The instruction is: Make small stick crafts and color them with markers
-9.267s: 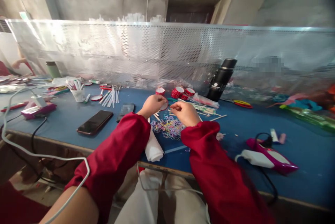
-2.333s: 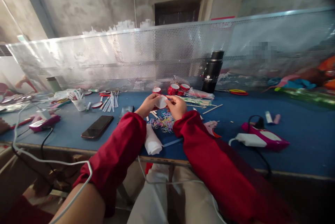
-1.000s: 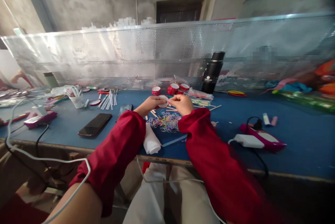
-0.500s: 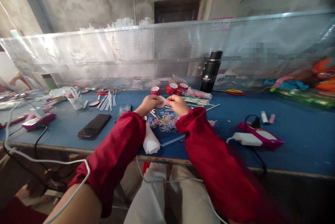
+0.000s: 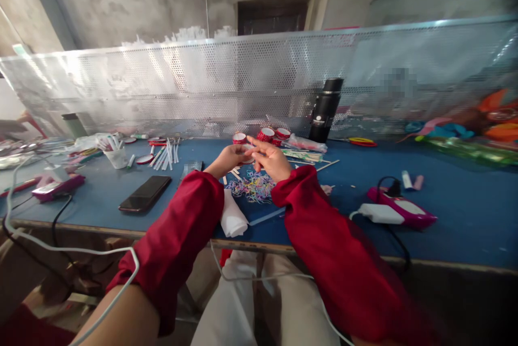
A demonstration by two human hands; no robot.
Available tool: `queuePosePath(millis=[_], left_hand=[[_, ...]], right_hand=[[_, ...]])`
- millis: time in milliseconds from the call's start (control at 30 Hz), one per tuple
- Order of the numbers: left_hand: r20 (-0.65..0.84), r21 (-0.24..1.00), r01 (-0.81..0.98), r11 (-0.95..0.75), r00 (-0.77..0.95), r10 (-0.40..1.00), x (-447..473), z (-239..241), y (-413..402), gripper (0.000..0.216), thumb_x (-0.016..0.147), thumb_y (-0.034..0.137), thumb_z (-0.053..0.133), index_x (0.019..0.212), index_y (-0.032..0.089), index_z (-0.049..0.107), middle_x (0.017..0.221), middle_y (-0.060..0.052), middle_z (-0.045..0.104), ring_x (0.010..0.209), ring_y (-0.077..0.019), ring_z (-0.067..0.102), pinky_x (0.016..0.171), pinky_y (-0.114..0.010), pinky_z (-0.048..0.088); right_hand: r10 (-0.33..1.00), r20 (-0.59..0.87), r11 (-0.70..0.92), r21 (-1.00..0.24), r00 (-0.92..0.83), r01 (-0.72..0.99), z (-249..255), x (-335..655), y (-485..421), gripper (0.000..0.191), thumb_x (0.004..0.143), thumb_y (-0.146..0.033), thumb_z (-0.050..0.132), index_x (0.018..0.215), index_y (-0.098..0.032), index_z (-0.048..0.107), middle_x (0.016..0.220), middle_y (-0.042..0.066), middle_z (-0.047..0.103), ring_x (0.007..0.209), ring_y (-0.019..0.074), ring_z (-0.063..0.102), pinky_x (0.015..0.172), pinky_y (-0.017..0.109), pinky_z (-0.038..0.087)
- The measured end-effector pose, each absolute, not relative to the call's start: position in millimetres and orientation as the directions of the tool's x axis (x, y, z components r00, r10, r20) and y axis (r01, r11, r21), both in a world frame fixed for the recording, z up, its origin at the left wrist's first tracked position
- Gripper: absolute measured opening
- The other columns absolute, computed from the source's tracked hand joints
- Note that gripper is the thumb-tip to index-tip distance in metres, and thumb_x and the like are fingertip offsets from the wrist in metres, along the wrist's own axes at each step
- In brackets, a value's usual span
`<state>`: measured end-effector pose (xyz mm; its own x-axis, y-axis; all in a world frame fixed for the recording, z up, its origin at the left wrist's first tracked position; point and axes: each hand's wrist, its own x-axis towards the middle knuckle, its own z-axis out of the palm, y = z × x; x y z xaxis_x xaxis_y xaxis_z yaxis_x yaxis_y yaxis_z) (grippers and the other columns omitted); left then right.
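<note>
1. Just above the middle of the blue-topped desk (image 5: 445, 189), the left hand (image 5: 229, 159) and the right hand (image 5: 273, 161) meet.
2. The left hand's fingers are curled, pinching a small pale red-edged piece (image 5: 246, 161) that is mostly hidden between the hands.
3. The right hand's fingers stretch toward the left hand and touch it; whether they grip the piece I cannot tell.
4. Below the hands lies a heap of small coloured rubber bands (image 5: 251, 189), and a white cloth roll (image 5: 233, 217) sits by the desk's near edge.
5. Toward the far edge stand red-and-white paper cups (image 5: 266, 134) and a tall black flask (image 5: 325, 110); a black phone (image 5: 144, 194) lies leftward.
</note>
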<state>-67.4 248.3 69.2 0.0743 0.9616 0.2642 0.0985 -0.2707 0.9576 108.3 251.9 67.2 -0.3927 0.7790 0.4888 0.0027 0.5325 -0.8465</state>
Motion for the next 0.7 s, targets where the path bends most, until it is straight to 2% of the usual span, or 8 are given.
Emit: queuePosePath(millis=[67, 167, 267, 333, 433, 700], left_hand=[[0.269, 0.959, 0.069, -0.274, 0.083, 0.960, -69, 73, 246, 0.016, 0.077, 0.013, 0.081, 0.087, 0.014, 0.068, 0.070, 0.000, 0.065, 0.059, -0.0087, 0.056, 0.062, -0.023, 0.044], [0.299, 0.948, 0.107, -0.300, 0.024, 0.954, -74, 75, 245, 0.021, 0.077, 0.006, 0.074, 0.094, 0.016, 0.068, 0.070, 0.003, 0.061, 0.057, -0.0081, 0.052, 0.059, -0.021, 0.041], [0.352, 0.929, 0.124, -0.349, -0.003, 0.936, -76, 75, 247, 0.041, 0.073, -0.002, 0.066, 0.109, 0.018, 0.067, 0.080, 0.003, 0.065, 0.062, -0.0093, 0.054, 0.063, -0.021, 0.043], [0.356, 0.929, 0.101, -0.356, 0.021, 0.934, -75, 74, 248, 0.058, 0.071, -0.003, 0.065, 0.125, 0.019, 0.062, 0.087, 0.002, 0.067, 0.068, -0.0111, 0.058, 0.068, -0.023, 0.046], [0.307, 0.948, 0.063, -0.313, 0.092, 0.947, -72, 71, 248, 0.066, 0.071, -0.001, 0.066, 0.134, 0.017, 0.055, 0.092, -0.001, 0.069, 0.074, -0.0135, 0.062, 0.072, -0.025, 0.049], [0.297, 0.949, 0.056, -0.309, 0.158, 0.942, -71, 67, 250, 0.051, 0.069, 0.000, 0.068, 0.117, 0.015, 0.063, 0.103, -0.005, 0.071, 0.081, -0.0142, 0.064, 0.067, -0.023, 0.047]], right_hand=[[0.778, 0.545, 0.595, -0.799, -0.313, 0.089, 65, 112, 258, 0.072, 0.084, -0.035, 0.074, 0.154, -0.030, 0.057, 0.126, 0.007, 0.075, 0.057, 0.0111, 0.064, 0.059, 0.031, 0.059], [0.714, 0.652, 0.699, -0.684, -0.255, 0.209, 63, 119, 265, 0.082, 0.077, -0.035, 0.087, 0.153, -0.031, 0.057, 0.144, 0.010, 0.066, 0.083, 0.0194, 0.076, 0.082, 0.040, 0.065], [0.648, 0.709, 0.748, -0.520, -0.279, 0.413, 59, 121, 268, 0.088, 0.069, -0.038, 0.096, 0.148, -0.029, 0.060, 0.150, 0.012, 0.061, 0.116, 0.0318, 0.072, 0.108, 0.053, 0.055], [0.649, 0.695, 0.723, -0.435, -0.311, 0.536, 55, 119, 268, 0.094, 0.064, -0.041, 0.099, 0.147, -0.026, 0.058, 0.151, 0.016, 0.060, 0.130, 0.0381, 0.064, 0.115, 0.061, 0.045], [0.671, 0.651, 0.693, -0.378, -0.356, 0.614, 50, 114, 266, 0.095, 0.062, -0.044, 0.099, 0.144, -0.024, 0.057, 0.149, 0.018, 0.061, 0.136, 0.0410, 0.058, 0.115, 0.064, 0.039], [0.684, 0.629, 0.679, -0.365, -0.369, 0.637, 50, 109, 265, 0.085, 0.060, -0.047, 0.099, 0.131, -0.023, 0.058, 0.136, 0.015, 0.067, 0.126, 0.0376, 0.062, 0.108, 0.056, 0.040]])
